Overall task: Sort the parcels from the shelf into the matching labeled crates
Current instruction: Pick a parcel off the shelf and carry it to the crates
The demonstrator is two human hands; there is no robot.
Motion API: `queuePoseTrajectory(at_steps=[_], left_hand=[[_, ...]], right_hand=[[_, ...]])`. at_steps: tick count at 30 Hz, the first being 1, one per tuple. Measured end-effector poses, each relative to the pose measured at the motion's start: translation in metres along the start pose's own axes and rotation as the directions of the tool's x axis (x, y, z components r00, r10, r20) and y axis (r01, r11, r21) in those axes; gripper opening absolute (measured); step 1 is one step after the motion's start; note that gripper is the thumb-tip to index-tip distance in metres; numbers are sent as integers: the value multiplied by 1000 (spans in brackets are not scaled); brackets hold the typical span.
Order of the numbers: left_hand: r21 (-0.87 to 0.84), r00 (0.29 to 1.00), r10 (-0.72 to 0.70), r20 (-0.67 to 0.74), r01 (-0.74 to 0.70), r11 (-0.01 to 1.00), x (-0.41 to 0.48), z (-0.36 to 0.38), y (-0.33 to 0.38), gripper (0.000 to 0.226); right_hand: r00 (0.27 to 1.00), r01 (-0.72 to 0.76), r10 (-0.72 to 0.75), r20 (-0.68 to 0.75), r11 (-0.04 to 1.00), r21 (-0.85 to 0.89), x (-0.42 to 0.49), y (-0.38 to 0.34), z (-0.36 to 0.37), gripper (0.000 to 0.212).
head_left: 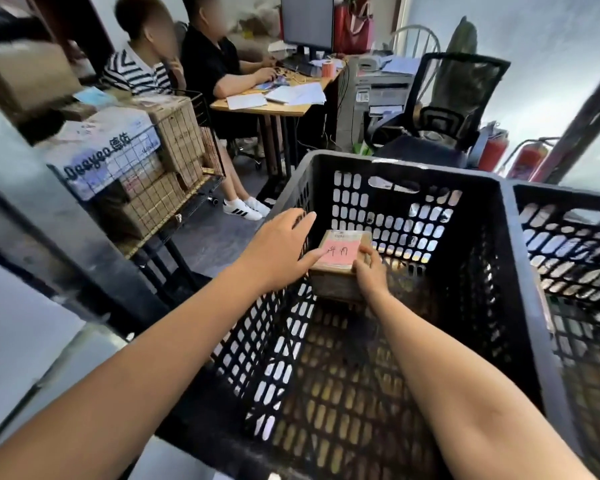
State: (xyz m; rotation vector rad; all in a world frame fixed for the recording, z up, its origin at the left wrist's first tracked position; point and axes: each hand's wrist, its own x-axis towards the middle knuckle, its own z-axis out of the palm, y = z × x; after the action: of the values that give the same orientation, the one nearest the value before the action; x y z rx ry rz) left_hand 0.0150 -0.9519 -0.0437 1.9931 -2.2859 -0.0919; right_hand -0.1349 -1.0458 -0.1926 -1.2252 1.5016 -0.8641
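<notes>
A small brown cardboard parcel (340, 271) with a pink handwritten label on top is inside the big black slotted crate (492, 258), near its far left side. My right hand (369, 271) grips the parcel's right edge, thumb on top. My left hand (284, 249) reaches over the crate's left wall with straight fingers; the fingertips touch the parcel's left edge by the label. The parcel's underside is hidden, so I cannot tell whether it rests on the crate floor.
A second black crate (575, 258) adjoins on the right. A wire cart (174, 161) stacked with cardboard boxes stands to the left. Two people sit at a wooden desk (267, 107) behind it. A black office chair (444, 109) and red extinguishers (520, 157) stand beyond the crates.
</notes>
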Motion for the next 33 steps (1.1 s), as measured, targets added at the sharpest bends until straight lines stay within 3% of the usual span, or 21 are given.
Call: queuePoseTrajectory(at_steps=[6,13,20,23,29,33], left_hand=[[-11,1000,-4,29,5,1000,11,6,-5,66],[-67,1000,6,18,-4,998,12,9,-6,67],[-63,1000,2,18,-1,998,11,8,-7,67],[-50,1000,-2,17,3,999,10,8,-7,67],[-32,1000,-2,14,2,999,7,9,-5,67],[-43,1000,-2,13,3,999,5,9,-3,66]], right_hand=[[999,35,-35,9,999,11,25,11,17,39],[993,29,-20,113,997,-73,23,30,9,60],[998,26,-30,54,997,70,24,25,15,72],[996,34,-34,88,999,0,26,19,20,74],[971,142,-67,230,935,-326,32,8,23,62],[958,191,-38,283,821,-537,31,6,16,78]])
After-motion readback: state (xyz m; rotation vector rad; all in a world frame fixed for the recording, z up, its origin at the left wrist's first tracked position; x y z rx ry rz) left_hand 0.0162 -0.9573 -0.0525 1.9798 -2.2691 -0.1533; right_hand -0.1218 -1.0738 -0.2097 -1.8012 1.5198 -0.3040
